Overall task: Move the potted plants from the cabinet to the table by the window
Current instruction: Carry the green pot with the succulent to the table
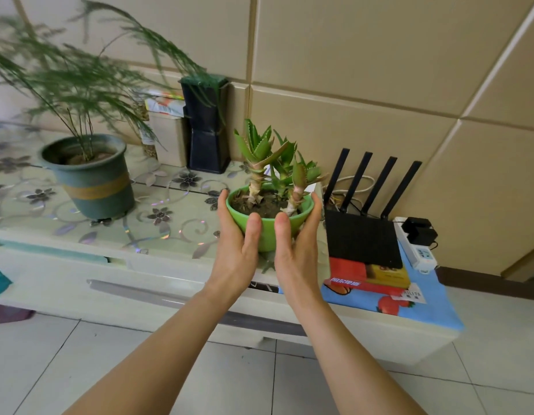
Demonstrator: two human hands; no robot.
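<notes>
Now: left hand (237, 235) and right hand (298, 238) cup green succulent pot (268, 232) at cabinet (170, 265) front edge, fingers wrapped round bowl. Pickup step; next, level carry to window table. Fern pot (92, 181) waits.

Bright green pot (268, 232); teal pot (92, 178) with tan band; black router (363, 238).

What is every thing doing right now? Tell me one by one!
Left hand: holds the green pot.
Right hand: holds the green pot.
Green pot: upright, gripped on both sides.
Big fern pot: standing on the cabinet, untouched.
Router: antennas up.
Power strip: adapter plugged in.
</notes>
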